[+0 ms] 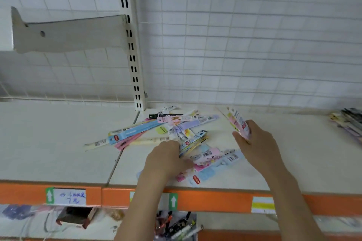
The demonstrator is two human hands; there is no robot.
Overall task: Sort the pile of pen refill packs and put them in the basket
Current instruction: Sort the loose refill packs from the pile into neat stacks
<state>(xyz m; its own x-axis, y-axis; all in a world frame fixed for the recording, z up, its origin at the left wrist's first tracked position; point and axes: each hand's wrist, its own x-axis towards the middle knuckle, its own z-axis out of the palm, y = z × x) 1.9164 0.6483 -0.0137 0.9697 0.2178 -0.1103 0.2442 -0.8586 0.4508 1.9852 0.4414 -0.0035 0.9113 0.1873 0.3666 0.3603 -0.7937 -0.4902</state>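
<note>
A loose pile of pen refill packs (156,133), long thin cards in blue, pink, purple and white, lies on the cream shelf (58,143). My left hand (166,158) grips a small bundle of packs (193,144) at the pile's near side. My right hand (258,143) holds a pink and white stack of packs (238,123) tilted up off the shelf, to the right of the pile. More pink and light blue packs (211,166) lie flat between my hands. No basket is in view.
A second heap of dark and pale packs (348,123) sits at the far right edge of the shelf. A white wire grid wall stands behind, with a slotted upright (133,55) and a bracket (68,33). An orange price rail (215,199) fronts the shelf; pens sit below.
</note>
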